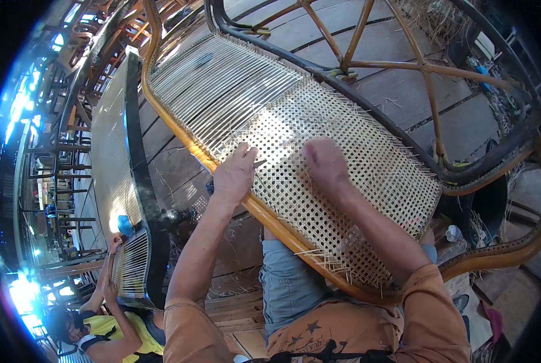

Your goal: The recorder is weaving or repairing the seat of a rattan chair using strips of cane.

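Observation:
A half-woven cane panel (367, 163) lies across my lap inside a bent rattan frame (179, 132). The near part is a tight open-hole weave; toward the far left only parallel cane strands (216, 78) are strung. At the panel's left edge, beside the frame, my left hand (234, 175) is closed, with the dark tip of a small pointed tool (259, 163) sticking out on its right. My right hand (326, 162) is curled closed over the middle of the weave, slightly blurred; whatever is in its fingers is hidden. Loose cane ends bristle along both edges.
To the left stands another dark-framed cane panel (116, 139), where a co-worker (110, 330) in yellow works with raised hands. Crossed rattan legs (343, 60) rise beyond my panel. Cane scraps (428, 18) are piled at the far right, and stacked furniture frames (58, 151) line the left.

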{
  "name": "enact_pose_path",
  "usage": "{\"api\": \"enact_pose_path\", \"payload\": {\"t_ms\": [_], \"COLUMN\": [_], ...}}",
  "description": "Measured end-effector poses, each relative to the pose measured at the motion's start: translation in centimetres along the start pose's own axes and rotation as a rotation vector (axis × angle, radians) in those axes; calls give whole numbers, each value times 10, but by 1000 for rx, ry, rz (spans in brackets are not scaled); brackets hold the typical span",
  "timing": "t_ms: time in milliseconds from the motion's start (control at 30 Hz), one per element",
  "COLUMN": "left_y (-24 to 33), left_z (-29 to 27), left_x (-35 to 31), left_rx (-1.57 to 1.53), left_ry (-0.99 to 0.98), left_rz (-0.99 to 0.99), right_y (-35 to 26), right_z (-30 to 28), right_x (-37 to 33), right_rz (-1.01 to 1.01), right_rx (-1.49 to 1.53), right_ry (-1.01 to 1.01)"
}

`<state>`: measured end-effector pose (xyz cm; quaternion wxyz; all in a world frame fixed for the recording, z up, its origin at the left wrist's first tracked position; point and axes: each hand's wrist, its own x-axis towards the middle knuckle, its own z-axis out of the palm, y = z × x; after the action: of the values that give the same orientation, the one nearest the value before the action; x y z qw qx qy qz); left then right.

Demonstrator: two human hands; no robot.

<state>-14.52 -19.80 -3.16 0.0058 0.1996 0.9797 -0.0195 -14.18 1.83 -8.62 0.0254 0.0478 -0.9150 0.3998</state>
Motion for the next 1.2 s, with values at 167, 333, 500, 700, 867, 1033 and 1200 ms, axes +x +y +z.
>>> {"api": "enact_pose_path", "payload": {"t_ms": [167,333,500,700,867,1033,1200], "left_y": [2,0,5,7,22,69,95], "left_z": [-2,-3,-2,-5,-9,17,23], "left_x": [-2,-9,-10,-8,20,119,153], "left_rx": [-20,-36,7,-42,-82,-805,-613], "left_ry": [168,199,224,130,162,27,-386], "left_rz": [116,149,118,58,-48,35,-230], "right_y": [61,88,95,68,64,68,62], "right_z": [1,2,-8,-53,-72,-63,-64], "right_x": [44,47,36,8,-24,-70,-84], "right_rz": [29,60,39,100,112,-166,12], "right_rx": [-156,-324,-239,-367,-415,-292,-279], "right_ry": [255,123,75,-187,-485,-162,-170]}}
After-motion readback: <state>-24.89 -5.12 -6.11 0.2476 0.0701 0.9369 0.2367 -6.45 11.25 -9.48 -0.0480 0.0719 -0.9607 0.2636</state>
